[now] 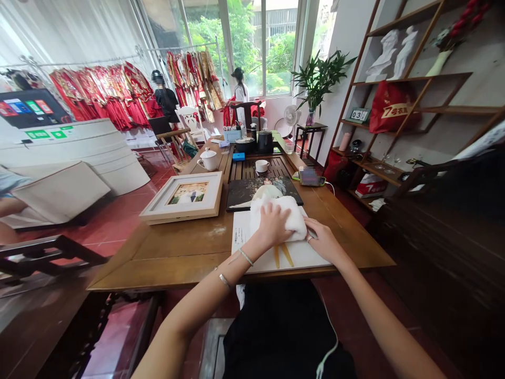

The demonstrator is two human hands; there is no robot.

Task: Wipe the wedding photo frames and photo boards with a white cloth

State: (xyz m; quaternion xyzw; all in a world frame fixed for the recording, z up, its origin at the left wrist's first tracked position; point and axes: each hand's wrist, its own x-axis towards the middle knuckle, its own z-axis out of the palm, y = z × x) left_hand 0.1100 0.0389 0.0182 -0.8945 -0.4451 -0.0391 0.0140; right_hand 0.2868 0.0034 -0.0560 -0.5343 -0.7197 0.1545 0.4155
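My left hand [272,225] lies on a white cloth [294,217], fingers curled over it, pressing it onto a white board with yellow marks [294,255] near the front edge of the wooden table [177,252]. Beside the cloth, my right hand [324,242] rests on the same board with its fingers bent; whether it grips the cloth I cannot tell. A dark printed picture panel [246,190] sits just behind the cloth. Further left on the table is a pale wooden framed photo [185,196].
A white teapot [208,159], a cup [261,166], a black kettle [265,142] and a phone [310,177] stand further back. Two people stand by racks of red garments [102,97]. Wooden shelves [394,116] line the right wall. A dark chair [43,252] is at left.
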